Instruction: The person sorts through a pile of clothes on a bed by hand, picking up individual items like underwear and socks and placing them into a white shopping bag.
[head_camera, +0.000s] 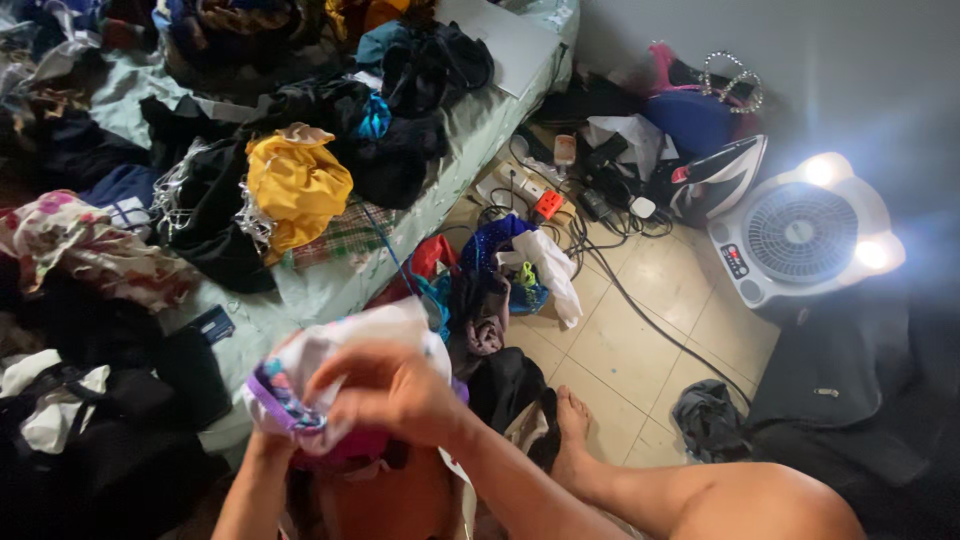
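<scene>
Both hands hold a bunched light garment (330, 350) with white, pink and purple patterned fabric, close in front of me at the lower centre. My right hand (390, 390) grips it from the front with the fingers curled over the cloth. My left hand (268, 430) is mostly hidden under the fabric; only the wrist and forearm show. Below the hands lies my bare leg (700, 500) with the foot (572, 420) on the tiled floor.
A mattress (330, 285) in pale green sheeting is strewn with clothes, among them a yellow garment (297, 185) and black pieces. On the floor lie a clothes heap (500, 275), a power strip with cables (530, 195), an iron (715, 180) and a lit white fan lamp (800, 235).
</scene>
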